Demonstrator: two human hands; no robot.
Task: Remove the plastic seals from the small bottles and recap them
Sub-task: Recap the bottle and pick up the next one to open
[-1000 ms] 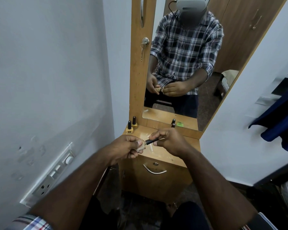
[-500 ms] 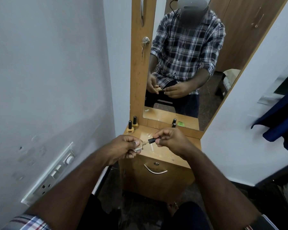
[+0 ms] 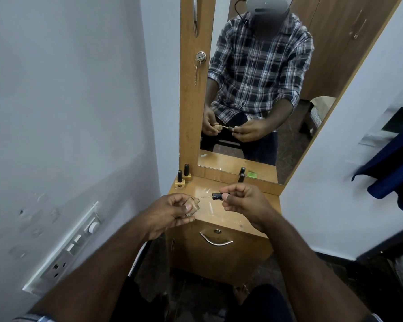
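My left hand grips a small clear glass bottle, tilted with its neck toward the right. My right hand pinches the bottle's black cap, whose thin brush stem points left toward the bottle's neck, a short gap apart. Both hands hover over the wooden dresser top. Two capped yellow bottles stand at the top's back left corner. A third dark-capped bottle stands by the mirror's lower edge.
A tall mirror rises behind the dresser and reflects a person holding the same bottle and cap. A drawer with a metal handle faces me. A wall switch panel is at the left, dark blue cloth at the right.
The cap has come off the bottle: my right hand drew it out to the right, exposing the brush stem, while my left hand kept the bottle.
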